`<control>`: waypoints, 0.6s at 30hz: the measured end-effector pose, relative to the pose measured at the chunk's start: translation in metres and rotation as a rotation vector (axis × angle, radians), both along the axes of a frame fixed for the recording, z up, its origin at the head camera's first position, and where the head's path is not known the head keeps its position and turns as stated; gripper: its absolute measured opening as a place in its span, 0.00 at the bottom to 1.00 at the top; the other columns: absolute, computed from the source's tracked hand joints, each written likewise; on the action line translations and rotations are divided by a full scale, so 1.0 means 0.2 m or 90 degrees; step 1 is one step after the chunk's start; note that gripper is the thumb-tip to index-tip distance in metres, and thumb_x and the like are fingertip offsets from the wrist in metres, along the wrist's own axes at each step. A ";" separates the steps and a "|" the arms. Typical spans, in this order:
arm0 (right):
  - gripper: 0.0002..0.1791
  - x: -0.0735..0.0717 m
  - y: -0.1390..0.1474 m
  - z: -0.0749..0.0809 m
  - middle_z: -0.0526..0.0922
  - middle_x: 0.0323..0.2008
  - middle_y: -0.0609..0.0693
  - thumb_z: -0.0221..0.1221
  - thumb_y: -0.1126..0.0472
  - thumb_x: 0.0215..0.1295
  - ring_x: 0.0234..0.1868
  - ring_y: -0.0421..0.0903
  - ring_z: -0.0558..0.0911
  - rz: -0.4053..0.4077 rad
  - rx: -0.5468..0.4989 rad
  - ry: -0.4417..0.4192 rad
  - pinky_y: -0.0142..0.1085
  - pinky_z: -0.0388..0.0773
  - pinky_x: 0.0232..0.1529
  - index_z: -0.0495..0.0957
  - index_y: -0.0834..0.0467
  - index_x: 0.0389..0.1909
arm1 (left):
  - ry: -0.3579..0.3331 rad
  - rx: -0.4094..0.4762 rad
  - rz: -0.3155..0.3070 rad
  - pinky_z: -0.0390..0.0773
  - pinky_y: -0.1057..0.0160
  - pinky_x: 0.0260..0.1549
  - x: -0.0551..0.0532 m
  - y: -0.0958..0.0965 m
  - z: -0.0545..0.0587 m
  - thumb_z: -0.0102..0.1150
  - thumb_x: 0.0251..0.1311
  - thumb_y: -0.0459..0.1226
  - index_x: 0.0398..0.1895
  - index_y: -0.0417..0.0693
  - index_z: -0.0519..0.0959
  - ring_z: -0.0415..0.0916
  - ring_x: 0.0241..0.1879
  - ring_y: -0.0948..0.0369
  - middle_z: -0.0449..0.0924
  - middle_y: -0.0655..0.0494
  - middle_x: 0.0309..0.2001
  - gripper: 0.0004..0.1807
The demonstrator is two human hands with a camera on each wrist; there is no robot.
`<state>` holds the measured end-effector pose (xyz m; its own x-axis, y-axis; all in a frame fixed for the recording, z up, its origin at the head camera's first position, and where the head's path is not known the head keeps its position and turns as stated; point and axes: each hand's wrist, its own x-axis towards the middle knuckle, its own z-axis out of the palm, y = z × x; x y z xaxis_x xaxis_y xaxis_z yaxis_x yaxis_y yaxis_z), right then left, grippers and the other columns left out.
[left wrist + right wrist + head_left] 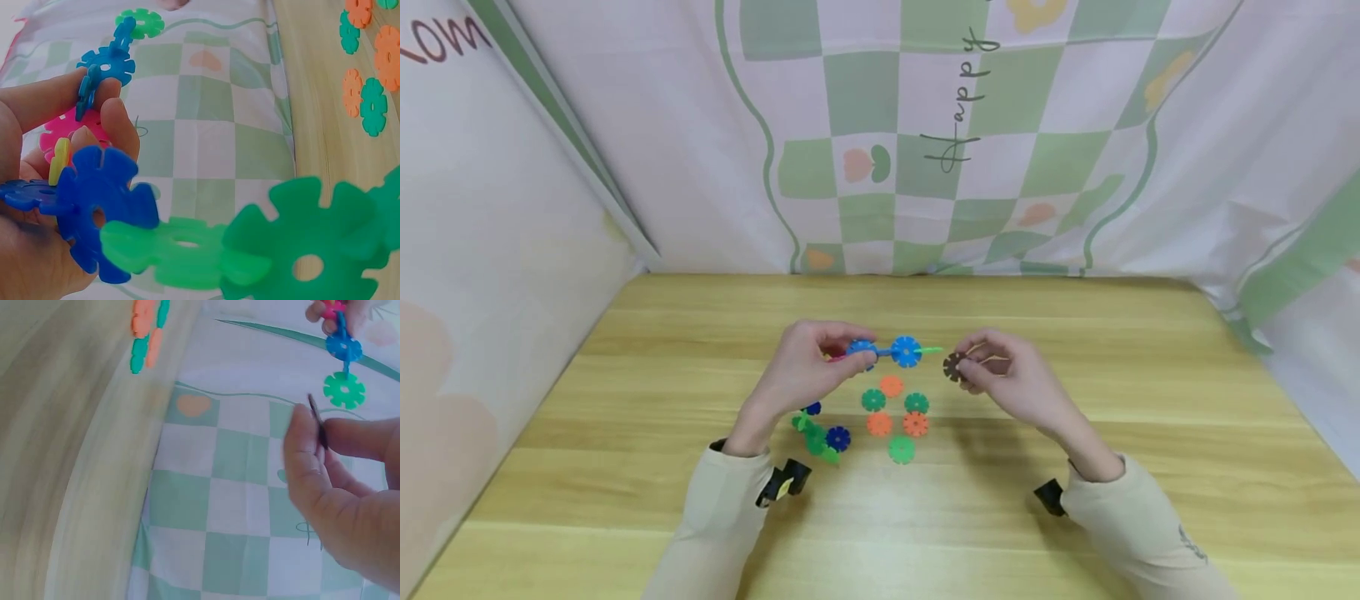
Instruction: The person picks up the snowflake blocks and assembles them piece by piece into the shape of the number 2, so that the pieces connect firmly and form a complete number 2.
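Note:
My left hand [805, 367] pinches a chain of interlocking notched plastic discs by a blue disc [862, 353]. From there the chain runs right through another blue disc [906, 352] to a light green disc [344, 390] at its end. Beside the left palm are a pink disc [55, 136], a yellow disc [59, 161] and a dark blue disc [103, 212], followed by green discs [306, 240]. Whether every link joins is partly hidden by the fingers. Between thumb and fingertips, my right hand [1022, 379] holds a dark brown disc [952, 367], slightly apart from the chain's green end.
Loose discs lie on the wooden table [625, 467] below the hands: orange discs [879, 424], teal green discs [917, 402] and a light green disc [902, 450]. A checked curtain [925, 167] hangs behind the table's far edge, with pale cloth [505, 250] along the left.

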<state>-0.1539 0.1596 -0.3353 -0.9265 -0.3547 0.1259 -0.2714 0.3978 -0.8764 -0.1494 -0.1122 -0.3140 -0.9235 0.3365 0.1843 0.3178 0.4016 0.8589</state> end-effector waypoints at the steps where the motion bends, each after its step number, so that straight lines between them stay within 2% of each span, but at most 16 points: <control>1: 0.09 0.00 0.00 0.01 0.81 0.36 0.60 0.56 0.71 0.66 0.32 0.51 0.84 -0.010 -0.018 -0.012 0.37 0.83 0.32 0.74 0.67 0.46 | -0.001 0.001 0.000 0.61 0.68 0.12 0.00 0.00 0.00 0.64 0.60 0.36 0.44 0.46 0.85 0.71 0.23 0.57 0.80 0.52 0.26 0.10; 7: 0.11 0.00 0.01 0.03 0.79 0.39 0.62 0.54 0.70 0.68 0.33 0.52 0.84 -0.027 -0.082 -0.053 0.36 0.83 0.35 0.73 0.69 0.49 | -0.003 0.000 -0.001 0.60 0.68 0.12 0.00 0.00 0.00 0.64 0.60 0.36 0.44 0.46 0.85 0.71 0.22 0.57 0.80 0.50 0.26 0.10; 18: 0.12 0.01 0.01 0.04 0.80 0.43 0.62 0.53 0.69 0.70 0.32 0.46 0.83 -0.012 -0.106 -0.060 0.38 0.82 0.35 0.75 0.70 0.50 | 0.000 -0.003 -0.013 0.60 0.68 0.12 0.00 0.00 0.00 0.64 0.60 0.36 0.44 0.45 0.85 0.70 0.21 0.58 0.79 0.56 0.24 0.10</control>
